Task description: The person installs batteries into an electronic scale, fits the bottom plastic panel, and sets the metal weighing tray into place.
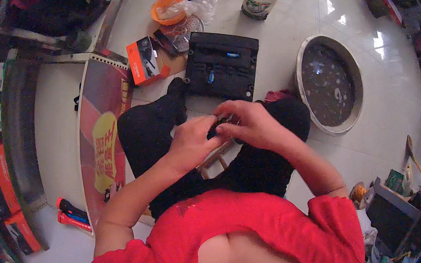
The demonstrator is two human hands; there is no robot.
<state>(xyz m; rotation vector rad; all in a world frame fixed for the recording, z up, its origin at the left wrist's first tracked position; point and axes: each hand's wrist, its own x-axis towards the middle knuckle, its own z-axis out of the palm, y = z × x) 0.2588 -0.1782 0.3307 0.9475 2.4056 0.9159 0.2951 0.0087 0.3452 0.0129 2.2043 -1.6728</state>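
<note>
My left hand [194, 140] and my right hand [251, 120] meet between my knees, fingers curled around a small dark object [214, 130]. Most of that object is hidden by the fingers, so its kind cannot be made out. Just beyond the hands, a black moulded plastic case [223, 65] lies on the floor. Two small blue cylindrical pieces rest on it, one blue piece [233, 54] toward the far right and another blue piece [211, 77] nearer.
An orange-and-black box [143, 61] stands left of the case, near an orange basin [155, 15] and clear plastic bag [201, 9]. A printed bag [258, 4] stands farther off. At right is a round metal tub [303, 59] of dark liquid. Flashlights [74, 214] lie at left.
</note>
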